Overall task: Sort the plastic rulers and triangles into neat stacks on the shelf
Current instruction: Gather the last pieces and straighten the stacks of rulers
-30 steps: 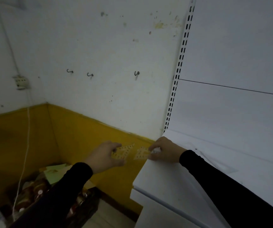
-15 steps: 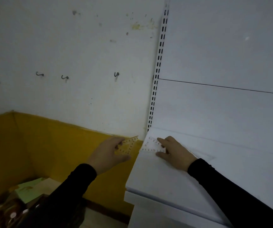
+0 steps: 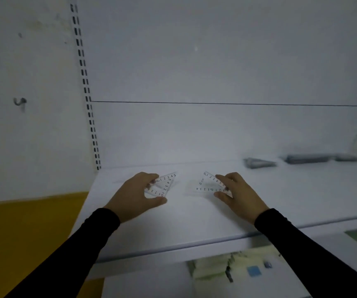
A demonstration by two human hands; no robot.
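Both hands now work over the white shelf (image 3: 194, 222); half a second ago the left hand was off its left edge. The left hand (image 3: 137, 195) has its grip pinched on a clear triangle (image 3: 165, 183), and the right hand (image 3: 238, 193) pinches a second triangle (image 3: 208, 183), well apart. Blurred dark stacks (image 3: 306, 159) now appear at the shelf's rear right.

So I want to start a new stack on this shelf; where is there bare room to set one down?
Between the left hand with its triangle and the right hand with its triangle, the shelf is bare. The front strip near both wrists is bare too. The back right is crowded by dark, blurred piles.
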